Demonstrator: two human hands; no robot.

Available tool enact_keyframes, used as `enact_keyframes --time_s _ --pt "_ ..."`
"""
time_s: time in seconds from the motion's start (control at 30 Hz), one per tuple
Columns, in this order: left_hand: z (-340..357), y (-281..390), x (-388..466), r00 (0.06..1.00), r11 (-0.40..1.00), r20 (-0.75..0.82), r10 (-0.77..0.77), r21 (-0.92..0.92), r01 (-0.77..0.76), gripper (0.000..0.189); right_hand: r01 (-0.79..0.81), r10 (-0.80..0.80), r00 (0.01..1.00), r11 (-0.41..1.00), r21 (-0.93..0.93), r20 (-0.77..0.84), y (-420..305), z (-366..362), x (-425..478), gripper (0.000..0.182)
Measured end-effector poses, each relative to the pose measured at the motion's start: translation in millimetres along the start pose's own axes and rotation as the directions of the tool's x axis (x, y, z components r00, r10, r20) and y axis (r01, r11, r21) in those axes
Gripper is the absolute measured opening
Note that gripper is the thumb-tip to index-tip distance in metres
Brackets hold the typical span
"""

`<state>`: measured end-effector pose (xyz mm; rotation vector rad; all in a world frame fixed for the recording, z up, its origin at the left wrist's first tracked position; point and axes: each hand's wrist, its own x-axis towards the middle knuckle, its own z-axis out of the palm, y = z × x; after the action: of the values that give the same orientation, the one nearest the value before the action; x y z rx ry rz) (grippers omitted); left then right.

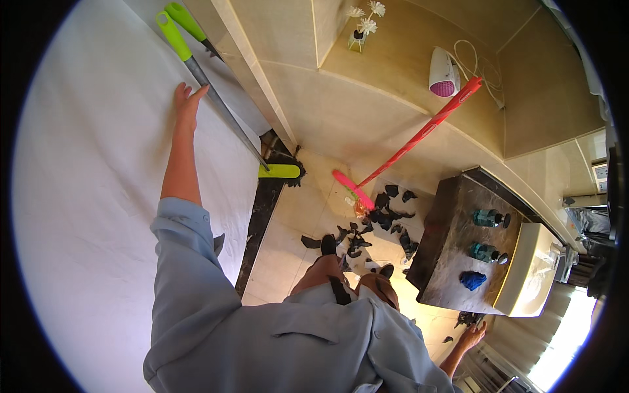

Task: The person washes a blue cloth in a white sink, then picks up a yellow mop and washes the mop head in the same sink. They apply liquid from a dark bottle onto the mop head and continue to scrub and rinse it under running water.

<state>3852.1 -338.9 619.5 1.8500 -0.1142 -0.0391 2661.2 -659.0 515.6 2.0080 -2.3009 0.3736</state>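
Note:
At the left, my left hand [189,102] is raised beside the grey pole [223,108] of a broom, fingers apart. Its thumb is at the pole's edge; whether it touches cannot be made out. The broom has a lime-green grip [173,37] and a lime-green head [280,171] with dark bristles, resting low by the wall corner. A second green grip [185,20] looks like a reflection. Down at the lower right, my right hand [472,337] hangs with spread fingers and holds nothing visible. Just beyond it lies a dark clump [469,318], unclear in kind.
A red broom [417,135] leans on the tiled ledge. Black scraps [385,211] litter the floor around my feet. The vanity [444,255] carries two pump bottles [486,218], a crumpled blue cloth [473,280] and a white basin [528,275]. A hair dryer [443,73] and flower vase [357,42] stand above.

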Motion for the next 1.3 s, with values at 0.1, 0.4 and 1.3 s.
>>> enact_keyframes --time_s 0.1,0.4,1.3 --pt "8 -6 8 0.996 0.998 0.080 0.039 -0.056 -0.035 0.103 -0.007 0.005 0.999 0.999 0.036 0.053 -8 -1 -10 0.054" --pt "52 -9 4 0.966 0.998 0.259 0.002 -0.064 0.015 0.051 0.002 -0.011 0.992 0.998 0.068 0.126 -27 -3 -36 0.046" --pt "-12 -70 -310 0.988 0.928 0.071 -0.140 -0.338 0.156 0.057 0.384 -0.449 0.893 0.730 0.565 -0.028 -188 -35 42 0.027"
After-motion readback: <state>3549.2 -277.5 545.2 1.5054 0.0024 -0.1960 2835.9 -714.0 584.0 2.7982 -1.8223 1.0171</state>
